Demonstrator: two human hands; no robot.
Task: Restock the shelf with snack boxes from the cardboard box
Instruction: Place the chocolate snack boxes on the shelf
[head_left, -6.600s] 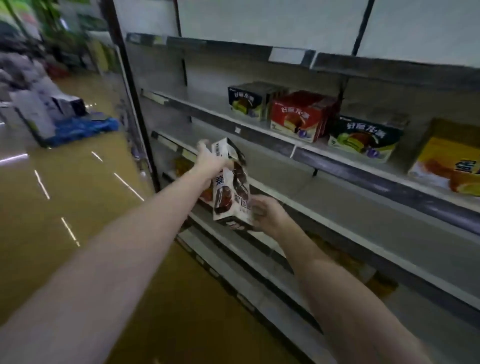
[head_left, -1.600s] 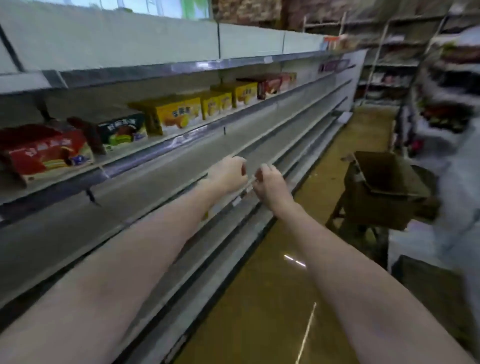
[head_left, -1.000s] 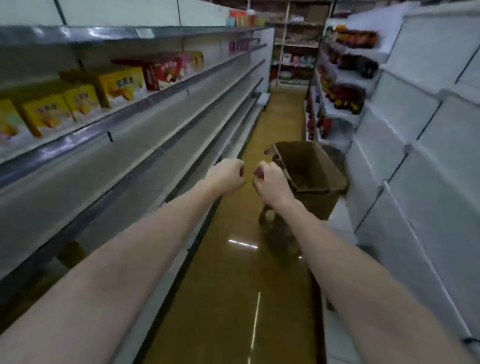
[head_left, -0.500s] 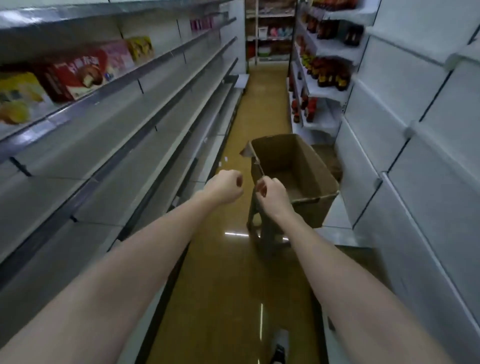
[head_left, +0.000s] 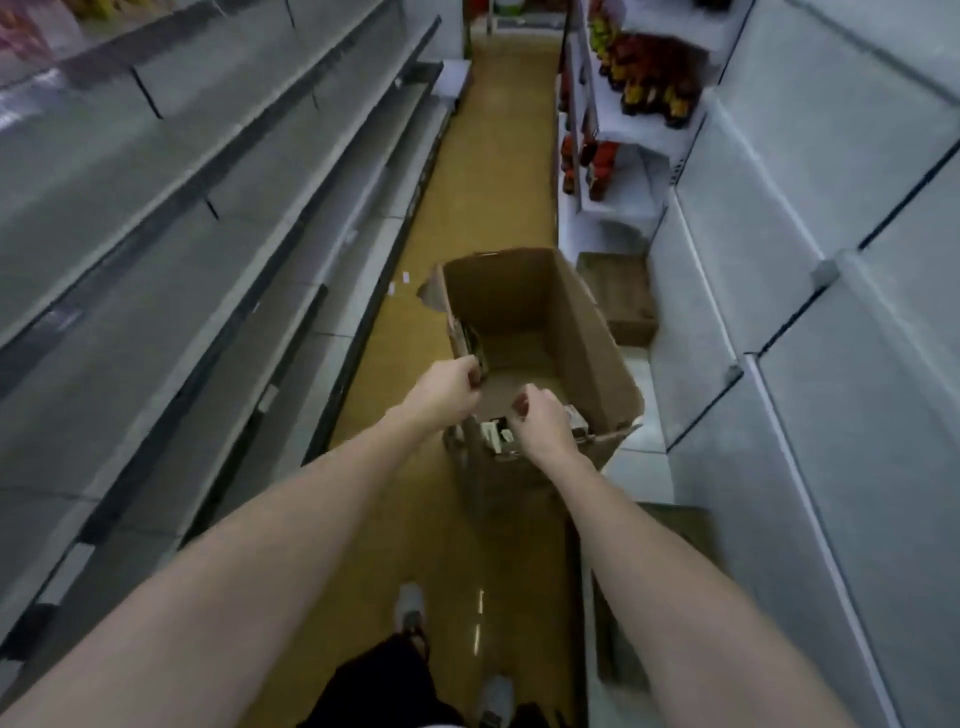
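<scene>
Here both curled, empty grips, left hand (head_left: 451, 383) and right hand (head_left: 540, 422), hover over the cardboard box (head_left: 587, 332) rim.

No print, label or number can be read anywhere. The snack boxes (head_left: 497, 435) low in the cardboard box (head_left: 587, 332) show pale faces with dark patches (too blurred to make out any letters). The bottles (head_left: 649, 78) on the far right-hand shelving carry yellow and red labels, but these are only blobs of colour. Small pale tags on the edge of the shelf (head_left: 270, 397) at left are blank smears at this sharpness.
</scene>
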